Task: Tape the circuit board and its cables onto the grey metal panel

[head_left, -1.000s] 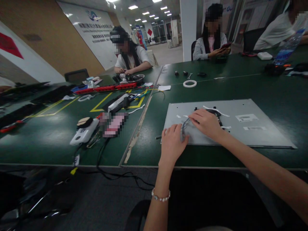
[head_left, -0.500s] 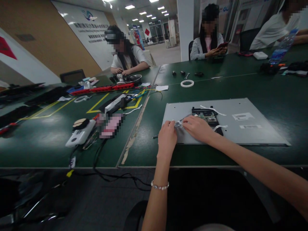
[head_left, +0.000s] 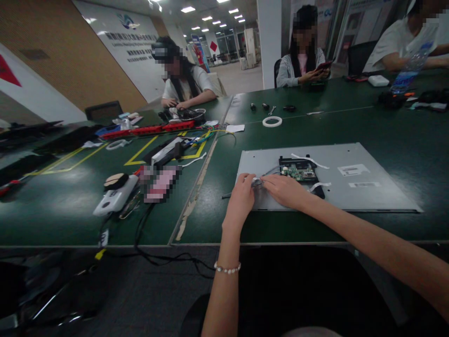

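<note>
With left hand (head_left: pixel 241 195) and right hand (head_left: pixel 283 191) we pinch the thin grey plastic-looking cable (head_left: pixel 257 181), nine o'clock from the flat green circuit board (head_left: pixel 298 173), likely light, floppy, best held near its end.

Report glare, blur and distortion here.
Head view throughout: ceiling lights glow bright; the green tabletop carries a pale sheen; dark items at the left edge look stretched and smeared; blocky pixelation covers a pink item; the label on the panel is too soft to read.
</note>
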Motion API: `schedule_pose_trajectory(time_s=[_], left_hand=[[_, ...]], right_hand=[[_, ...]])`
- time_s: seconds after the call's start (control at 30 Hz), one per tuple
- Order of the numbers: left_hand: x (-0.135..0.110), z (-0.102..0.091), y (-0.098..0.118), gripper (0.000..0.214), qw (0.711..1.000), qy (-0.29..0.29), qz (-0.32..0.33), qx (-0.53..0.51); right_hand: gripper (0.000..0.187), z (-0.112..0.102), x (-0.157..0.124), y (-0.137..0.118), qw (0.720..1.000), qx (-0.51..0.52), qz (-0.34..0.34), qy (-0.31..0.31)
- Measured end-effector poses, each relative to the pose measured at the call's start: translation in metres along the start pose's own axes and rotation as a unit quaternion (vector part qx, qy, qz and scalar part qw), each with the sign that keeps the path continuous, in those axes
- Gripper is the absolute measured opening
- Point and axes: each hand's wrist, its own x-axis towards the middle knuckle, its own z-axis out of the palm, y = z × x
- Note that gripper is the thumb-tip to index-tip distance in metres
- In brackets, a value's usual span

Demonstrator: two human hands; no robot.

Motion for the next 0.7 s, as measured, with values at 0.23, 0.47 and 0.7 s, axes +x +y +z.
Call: schedule_pose_trajectory(time_s=[0.23, 0.47, 0.7], left_hand=[[0.0001, 0.0003, -0.0035, 0.044, 0.999, 0.015, -0.021, -0.041], [0.0014, 0.0023, -0.0069, 0.036, 0.998, 0.036, -0.022, -0.054], [0.0011, 0.0045, -0.0108, 0.039, 0.997, 0.030, -0.035, -0.065]], right_hand=[[0.025, -0.0010, 0.0006, 0.0024, 0.999, 0.006, -0.013, -0.052], [0.024, -0.0025, 0.0008, -0.0008, 0.998, -0.017, -0.033, -0.059], [0.026, -0.0033, -0.0006, -0.0039, 0.999, -0.031, -0.010, -0.044]])
